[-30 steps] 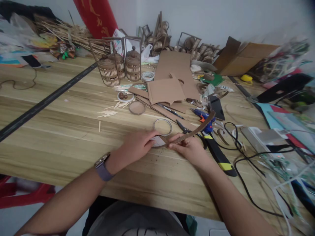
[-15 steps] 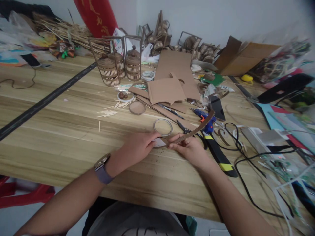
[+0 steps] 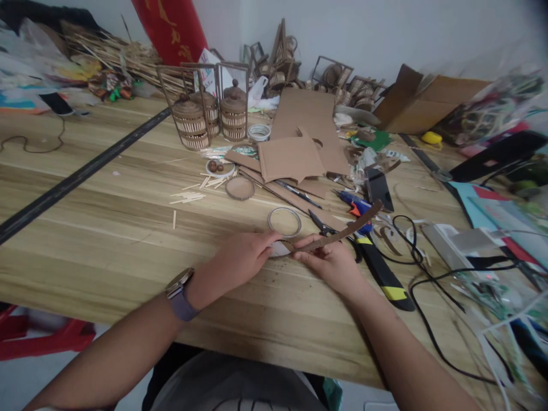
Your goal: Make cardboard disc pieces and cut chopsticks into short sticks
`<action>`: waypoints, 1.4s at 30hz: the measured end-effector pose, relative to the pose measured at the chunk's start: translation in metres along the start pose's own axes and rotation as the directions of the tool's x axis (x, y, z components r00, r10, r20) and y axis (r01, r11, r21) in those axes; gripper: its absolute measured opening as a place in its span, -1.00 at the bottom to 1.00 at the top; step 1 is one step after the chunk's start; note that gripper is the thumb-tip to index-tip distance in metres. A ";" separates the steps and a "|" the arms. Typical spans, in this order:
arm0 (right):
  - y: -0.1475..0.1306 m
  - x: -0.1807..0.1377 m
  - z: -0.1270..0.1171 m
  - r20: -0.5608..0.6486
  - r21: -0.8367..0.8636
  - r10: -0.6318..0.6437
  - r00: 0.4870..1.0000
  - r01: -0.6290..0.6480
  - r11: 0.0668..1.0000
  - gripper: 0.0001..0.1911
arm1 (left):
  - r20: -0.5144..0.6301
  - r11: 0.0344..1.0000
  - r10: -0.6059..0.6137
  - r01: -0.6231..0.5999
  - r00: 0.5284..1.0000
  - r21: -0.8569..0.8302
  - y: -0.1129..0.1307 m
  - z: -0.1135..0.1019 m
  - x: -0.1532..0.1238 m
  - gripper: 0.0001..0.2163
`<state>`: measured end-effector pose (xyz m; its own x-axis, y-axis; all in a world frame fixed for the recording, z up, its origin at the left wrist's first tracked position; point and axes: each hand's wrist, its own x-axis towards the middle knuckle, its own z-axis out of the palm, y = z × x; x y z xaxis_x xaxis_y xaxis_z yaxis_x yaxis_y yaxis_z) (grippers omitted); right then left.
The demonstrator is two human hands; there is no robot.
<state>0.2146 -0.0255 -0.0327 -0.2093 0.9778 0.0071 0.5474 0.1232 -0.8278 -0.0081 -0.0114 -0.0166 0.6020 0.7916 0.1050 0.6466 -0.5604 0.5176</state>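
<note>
While the left hand (image 3: 246, 260) pinches a pale disc (image 3: 280, 249) at its 9 o'clock side, the right hand (image 3: 329, 260) holds a brown strip (image 3: 349, 231) narrowly between thumb and fingers at 3 o'clock. Disc and strip are low over the bench (image 3: 107, 274), before the person. As I judge it, the work is only partly done: the strip seems to meet the edge of the disc, but its long end stands free toward 2 o'clock. How much edge is covered, I cannot tell, because the left fingers hide it. One tray (image 3: 240, 188) with a closed rim lies at 11 o'clock and looks finished.

For moving, the far side is the tighter one. A ring (image 3: 269, 221) sits just beside the disc at 12 o'clock; the scissors (image 3: 315, 218) and the glue gun (image 3: 349, 198) lie at 2 o'clock, under the line of the free end; whether it touches them is not clear. A black-yellow handle (image 3: 381, 274) limits the right forearm at 4 o'clock. From 7 to 9 o'clock, wide wood gives more room, and the bench edge runs at 6 o'clock.
</note>
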 end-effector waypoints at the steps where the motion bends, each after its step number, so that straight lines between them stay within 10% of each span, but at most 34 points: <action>1: 0.000 0.000 0.000 -0.002 -0.008 0.003 1.000 -0.003 1.000 -0.75 | -0.003 1.000 0.005 -0.005 1.000 -0.004 0.000 0.000 0.000 -0.68; 30: -0.009 -0.005 0.004 0.042 -0.199 -0.090 0.995 0.097 0.975 -0.86 | 0.099 0.990 0.068 -0.079 0.993 0.114 0.016 0.000 0.001 -0.73; 37: -0.009 -0.007 0.008 0.015 -0.158 -0.105 0.994 0.106 0.982 -0.82 | -0.009 0.992 0.127 -0.127 0.992 0.007 0.010 0.007 0.001 -0.73; 42: -0.008 -0.003 0.007 -0.119 0.106 0.032 0.992 -0.020 0.994 -0.74 | -0.271 0.981 -0.062 0.009 0.961 -0.194 -0.001 0.002 0.003 -0.63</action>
<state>0.2052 -0.0303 -0.0298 -0.0933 0.9945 0.0474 0.4627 0.0855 -0.8824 -0.0059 -0.0092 -0.0185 0.4112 0.8614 0.2984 0.5486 -0.4952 0.6737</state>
